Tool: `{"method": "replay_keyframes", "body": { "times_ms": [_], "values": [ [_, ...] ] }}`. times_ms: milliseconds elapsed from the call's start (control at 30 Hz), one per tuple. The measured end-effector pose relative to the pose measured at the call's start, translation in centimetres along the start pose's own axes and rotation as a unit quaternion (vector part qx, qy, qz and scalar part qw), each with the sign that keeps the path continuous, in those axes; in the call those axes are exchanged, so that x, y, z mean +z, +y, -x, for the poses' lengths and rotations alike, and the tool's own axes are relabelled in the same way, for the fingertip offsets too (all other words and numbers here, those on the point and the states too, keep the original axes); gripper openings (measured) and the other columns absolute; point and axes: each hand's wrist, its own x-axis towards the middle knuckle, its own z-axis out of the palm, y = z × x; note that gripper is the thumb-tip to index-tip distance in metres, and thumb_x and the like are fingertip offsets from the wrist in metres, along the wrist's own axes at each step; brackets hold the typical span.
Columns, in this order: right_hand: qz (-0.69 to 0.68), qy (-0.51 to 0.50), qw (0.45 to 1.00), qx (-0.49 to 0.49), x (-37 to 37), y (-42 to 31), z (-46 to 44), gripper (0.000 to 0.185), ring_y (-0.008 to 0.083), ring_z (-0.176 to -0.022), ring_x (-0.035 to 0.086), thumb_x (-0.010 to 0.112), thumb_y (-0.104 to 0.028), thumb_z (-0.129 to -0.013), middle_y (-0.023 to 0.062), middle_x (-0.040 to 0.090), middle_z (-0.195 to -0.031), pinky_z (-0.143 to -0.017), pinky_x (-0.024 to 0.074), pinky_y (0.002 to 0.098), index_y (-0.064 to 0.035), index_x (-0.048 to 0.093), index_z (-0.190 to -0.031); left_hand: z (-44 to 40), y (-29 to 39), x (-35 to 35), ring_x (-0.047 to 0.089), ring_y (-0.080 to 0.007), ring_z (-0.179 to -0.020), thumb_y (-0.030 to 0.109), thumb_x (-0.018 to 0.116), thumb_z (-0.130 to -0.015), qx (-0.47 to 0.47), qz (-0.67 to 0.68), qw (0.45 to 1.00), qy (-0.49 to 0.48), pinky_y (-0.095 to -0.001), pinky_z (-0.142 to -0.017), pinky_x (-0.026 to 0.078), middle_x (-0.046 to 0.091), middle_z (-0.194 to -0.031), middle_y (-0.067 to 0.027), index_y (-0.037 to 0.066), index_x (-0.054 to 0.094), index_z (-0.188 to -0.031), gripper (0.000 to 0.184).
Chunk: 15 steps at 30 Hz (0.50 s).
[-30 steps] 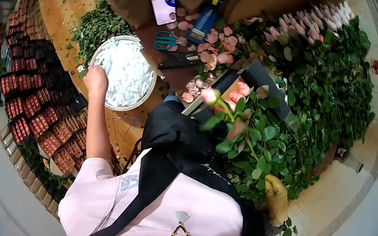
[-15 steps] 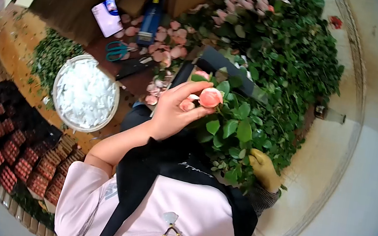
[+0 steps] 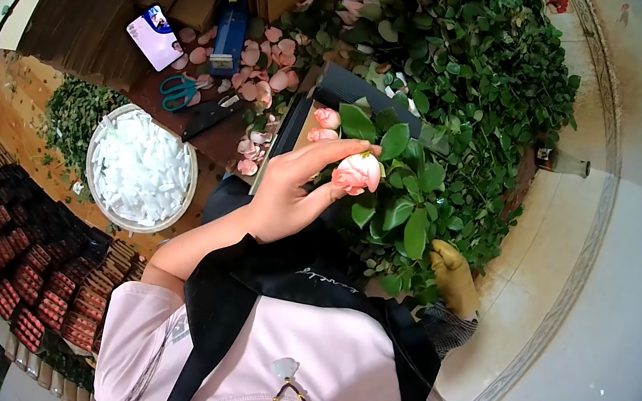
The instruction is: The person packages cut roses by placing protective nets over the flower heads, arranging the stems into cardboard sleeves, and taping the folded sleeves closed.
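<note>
One pink rose [image 3: 357,175], centre of frame: presumably light, petals soft, easily bruised; stiffer stem likely the safer hold. Left hand [image 3: 291,194]: thumb and fingers closed about the bloom. Yellow-gloved right hand [image 3: 455,279], lower right of centre: fingers curled beside foliage [image 3: 415,231]; grip cannot be told.

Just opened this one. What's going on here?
A person's bare left hand is holding a pink rose by its bloom. Their gloved right hand is curled beside the green leaves; what it grips is hidden. More roses lie just beyond the left hand, and a round tub of white pieces stands off to the left.
</note>
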Motion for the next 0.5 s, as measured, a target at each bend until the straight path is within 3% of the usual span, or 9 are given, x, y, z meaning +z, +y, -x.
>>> {"method": "replay_keyframes", "body": {
  "times_ms": [200,267,300,333,367,400,467,500],
  "values": [
    [-0.022,0.029,0.997,0.075,-0.7,-0.6,1.1,0.025,0.0124,-0.086,0.059,0.063,-0.011,-0.099,0.0042,0.066,-0.098,-0.077,0.0501,0.0268,-0.0040,0.065,-0.123,-0.1,-0.9,0.7,0.066,-0.0223,-0.115,-0.005,0.072,-0.087,-0.039,0.037,0.999,-0.002,-0.0339,-0.100,0.051,0.067,-0.127,-0.0164,-0.001,0.057,-0.133,0.049],
    [-0.027,0.153,0.987,0.044,-1.1,0.7,1.6,0.029,0.0170,-0.100,0.064,0.066,-0.014,-0.098,0.0089,0.070,-0.111,-0.087,0.0520,0.0303,-0.0050,0.066,-0.125,-0.3,-0.9,1.1,0.068,-0.0183,-0.102,0.008,0.082,-0.082,-0.060,0.002,0.998,0.032,-0.0290,-0.091,0.053,0.071,-0.113,-0.0086,0.001,0.065,-0.123,0.045],
    [0.007,0.203,0.979,0.027,-1.3,2.0,1.0,0.032,0.0225,-0.114,0.064,0.069,-0.017,-0.096,0.0136,0.068,-0.124,-0.097,0.0510,0.0342,-0.0041,0.065,-0.126,-0.4,-1.0,1.4,0.064,-0.0125,-0.105,0.000,0.083,-0.079,-0.094,0.031,0.995,0.010,-0.0299,-0.094,0.052,0.067,-0.113,-0.0083,0.000,0.059,-0.114,0.042],
    [0.061,0.240,0.968,-0.031,-2.2,2.8,0.6,0.034,0.0281,-0.118,0.063,0.067,-0.014,-0.096,0.0165,0.066,-0.127,-0.102,0.0496,0.0371,-0.0043,0.064,-0.129,-0.4,-1.2,1.7,0.064,-0.0125,-0.105,0.000,0.083,-0.079,-0.095,0.033,0.995,0.001,-0.0299,-0.094,0.052,0.067,-0.113,-0.0083,0.000,0.059,-0.114,0.042],
    [0.182,0.322,0.924,-0.092,-2.7,-0.8,0.1,0.038,0.0320,-0.118,0.062,0.066,-0.011,-0.095,0.0183,0.065,-0.129,-0.104,0.0484,0.0384,-0.0056,0.062,-0.132,-0.5,-1.6,2.2,0.063,-0.0107,-0.103,0.002,0.083,-0.079,-0.117,0.025,0.993,-0.010,-0.0282,-0.091,0.052,0.066,-0.112,-0.0071,0.000,0.059,-0.111,0.041],
    [0.227,0.377,0.894,-0.076,-3.1,-2.9,-0.3,0.044,0.0351,-0.121,0.060,0.063,-0.008,-0.094,0.0190,0.063,-0.132,-0.106,0.0469,0.0399,-0.0060,0.058,-0.137,-0.6,-1.8,2.7,0.061,-0.0090,-0.101,0.003,0.084,-0.079,-0.138,0.015,0.990,-0.022,-0.0265,-0.088,0.051,0.066,-0.111,-0.0059,0.001,0.058,-0.108,0.039],
    [0.148,0.431,0.883,-0.114,-3.7,-5.3,-1.3,0.046,0.0333,-0.122,0.059,0.061,-0.008,-0.094,0.0170,0.063,-0.133,-0.105,0.0463,0.0407,-0.0047,0.055,-0.139,-1.4,-1.5,3.6,0.062,-0.0104,-0.096,0.006,0.086,-0.077,-0.122,0.030,0.992,-0.022,-0.0265,-0.084,0.050,0.066,-0.103,-0.0050,0.002,0.059,-0.103,0.038],
    [0.068,0.450,0.882,-0.122,-2.8,-8.1,-1.6,0.045,0.0329,-0.122,0.059,0.061,-0.009,-0.094,0.0165,0.063,-0.132,-0.105,0.0461,0.0412,-0.0043,0.055,-0.139,-1.8,-1.3,4.0,0.063,-0.0163,-0.092,0.009,0.087,-0.074,-0.066,-0.045,0.997,-0.008,-0.0298,-0.083,0.050,0.067,-0.098,-0.0060,0.002,0.062,-0.097,0.036]
  ]
}}
